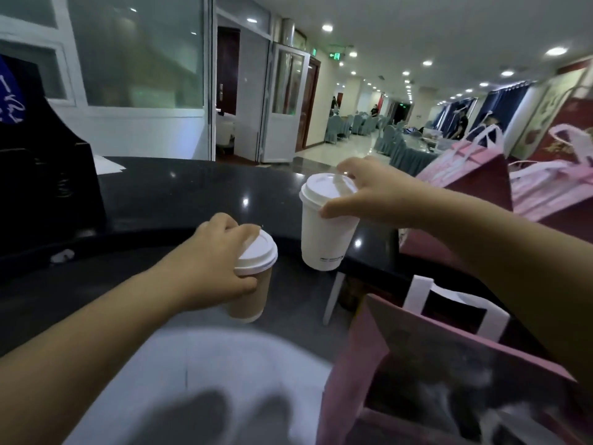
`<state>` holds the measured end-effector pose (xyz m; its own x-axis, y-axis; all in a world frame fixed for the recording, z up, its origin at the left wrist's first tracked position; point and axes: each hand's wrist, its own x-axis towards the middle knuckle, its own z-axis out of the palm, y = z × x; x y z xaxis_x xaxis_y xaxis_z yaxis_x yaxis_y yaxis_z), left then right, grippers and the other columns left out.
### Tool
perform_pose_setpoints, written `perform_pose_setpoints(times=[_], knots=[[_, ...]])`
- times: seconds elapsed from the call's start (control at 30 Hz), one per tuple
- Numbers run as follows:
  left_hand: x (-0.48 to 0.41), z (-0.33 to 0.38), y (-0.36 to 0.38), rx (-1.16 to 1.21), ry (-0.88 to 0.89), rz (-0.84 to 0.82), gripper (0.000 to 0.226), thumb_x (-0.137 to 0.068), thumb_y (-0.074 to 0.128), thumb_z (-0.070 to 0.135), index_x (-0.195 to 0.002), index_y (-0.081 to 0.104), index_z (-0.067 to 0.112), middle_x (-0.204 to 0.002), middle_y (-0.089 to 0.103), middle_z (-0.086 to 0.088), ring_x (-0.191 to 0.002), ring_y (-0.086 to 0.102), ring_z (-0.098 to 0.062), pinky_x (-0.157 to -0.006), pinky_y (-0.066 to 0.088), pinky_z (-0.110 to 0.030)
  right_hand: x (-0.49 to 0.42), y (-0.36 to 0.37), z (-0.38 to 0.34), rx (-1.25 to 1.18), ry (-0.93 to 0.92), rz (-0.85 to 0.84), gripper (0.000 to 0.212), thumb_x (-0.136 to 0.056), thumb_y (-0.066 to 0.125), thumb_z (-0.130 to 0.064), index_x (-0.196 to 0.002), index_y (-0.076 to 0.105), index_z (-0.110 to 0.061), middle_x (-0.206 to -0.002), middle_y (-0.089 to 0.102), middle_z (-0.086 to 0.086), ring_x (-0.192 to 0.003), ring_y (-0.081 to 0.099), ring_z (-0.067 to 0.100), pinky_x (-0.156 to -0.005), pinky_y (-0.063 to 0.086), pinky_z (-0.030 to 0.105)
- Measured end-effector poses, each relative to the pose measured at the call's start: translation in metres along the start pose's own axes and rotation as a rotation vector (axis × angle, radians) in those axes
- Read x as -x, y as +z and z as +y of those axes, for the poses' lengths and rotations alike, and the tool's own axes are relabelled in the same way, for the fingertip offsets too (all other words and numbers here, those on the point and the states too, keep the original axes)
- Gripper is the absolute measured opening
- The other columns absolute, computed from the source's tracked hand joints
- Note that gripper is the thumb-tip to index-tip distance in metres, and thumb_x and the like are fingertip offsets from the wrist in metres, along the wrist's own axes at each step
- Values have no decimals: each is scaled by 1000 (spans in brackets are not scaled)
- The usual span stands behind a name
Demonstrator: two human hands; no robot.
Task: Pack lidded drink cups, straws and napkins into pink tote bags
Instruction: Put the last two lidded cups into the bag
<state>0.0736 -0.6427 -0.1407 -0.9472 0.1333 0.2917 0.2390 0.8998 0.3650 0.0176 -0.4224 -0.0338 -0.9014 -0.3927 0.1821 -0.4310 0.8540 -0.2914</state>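
Centrally, two lidded drink cups are held, one in each hand, over a dark tabletop [179,194]. The left hand [218,258] grips the brown cup [250,297] from above, its fingers [236,231] curled over the white lid and the thumb under the rim. The right hand [369,194] grips the white cup [324,239] the same way, fingers clamped on the lid's edge. Both cups lean slightly; whether either base touches the tabletop cannot be told. Holding by the lid rim probably leaves each cup's body free, so it can be lowered straight down into a bag.

The near tote bag [356,358] stands open at lower right, close beneath the right forearm, its mouth facing up to take the cups; its contents are too blurred to name.

Count: cups, two; lids, two; pink tote bags, one near and at least two far tote bags [475,178] at right, well apart from the hands. No straws or napkins can be made out with certainty.
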Motion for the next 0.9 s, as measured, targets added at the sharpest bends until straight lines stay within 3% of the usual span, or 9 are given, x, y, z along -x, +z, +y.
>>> perform_pose_setpoints(times=[0.23, 0.33, 0.4, 0.5, 0.6, 0.67, 0.73, 0.83, 0.9], knots=[[36, 22, 59, 22, -26, -132, 69, -70, 68, 41, -131, 37, 34, -127, 34, 5, -109, 42, -17, -87, 45, -29, 63, 0, 22, -44, -9, 26, 66, -72, 71, -54, -124, 52, -18, -125, 49, 5, -106, 52, 23, -85, 49, 36], [49, 26, 80, 32, -28, -162, 72, -65, 61, 52, -131, 40, 31, -128, 35, 3, -117, 34, -18, -92, 40, -29, 74, 8, 26, -97, -50, 41, 64, -57, 61, -73, -95, 60, -22, -102, 57, 8, -83, 56, 21, -59, 44, 31], [59, 28, 92, 40, -55, -204, 80, -57, 48, 60, -130, 40, 30, -128, 34, 2, -120, 31, -18, -90, 37, -27, 80, 13, 30, -117, -65, 73, 58, -56, 58, -76, -83, 55, -25, -92, 55, 8, -73, 53, 20, -55, 34, 26], [71, 27, 110, 40, -81, -218, 77, -58, 44, 57, -129, 40, 28, -130, 35, 0, -123, 28, -19, -93, 36, -28, 91, 17, 31, -163, -108, 137, 50, -66, 60, -67, -75, 55, -18, -78, 52, 4, -64, 47, 17, -52, 33, 26], [81, 26, 124, 30, -103, -232, 64, -73, 57, 50, -130, 39, 28, -134, 33, -2, -126, 26, -21, -96, 35, -29, 99, 19, 29, -171, -134, 176, 62, -66, 58, -68, -81, 59, -7, -83, 56, 11, -68, 50, 20, -54, 38, 33], [86, 25, 131, 11, -96, -223, 62, -78, 62, 46, -132, 37, 28, -138, 30, -3, -128, 25, -22, -99, 34, -29, 104, 19, 30, -171, -123, 197, 69, -63, 55, -71, -89, 62, -7, -92, 57, 11, -80, 53, 25, -59, 43, 38], [88, 24, 135, 6, -106, -223, 67, -77, 64, 45, -135, 33, 30, -144, 25, -4, -133, 21, -23, -102, 31, -29, 107, 19, 33, -176, -115, 208, 66, -63, 54, -72, -87, 61, -11, -92, 55, 8, -80, 51, 23, -57, 39, 36], [88, 24, 132, 1, -143, -278, 86, -70, 67, 59, -141, 24, 36, -152, 14, -3, -140, 13, -24, -109, 28, -36, 111, 19, 41, -223, -96, 203, 59, -64, 56, -73, -85, 60, -18, -91, 55, 7, -79, 50, 21, -59, 32, 27], [84, 28, 124, -3, -121, -256, 87, -70, 61, 69, -142, 24, 38, -153, 14, 0, -140, 12, -23, -109, 27, -40, 116, 15, 47, -256, -87, 230, 59, -64, 56, -73, -89, 60, -19, -93, 55, 7, -82, 50, 20, -60, 35, 26]])
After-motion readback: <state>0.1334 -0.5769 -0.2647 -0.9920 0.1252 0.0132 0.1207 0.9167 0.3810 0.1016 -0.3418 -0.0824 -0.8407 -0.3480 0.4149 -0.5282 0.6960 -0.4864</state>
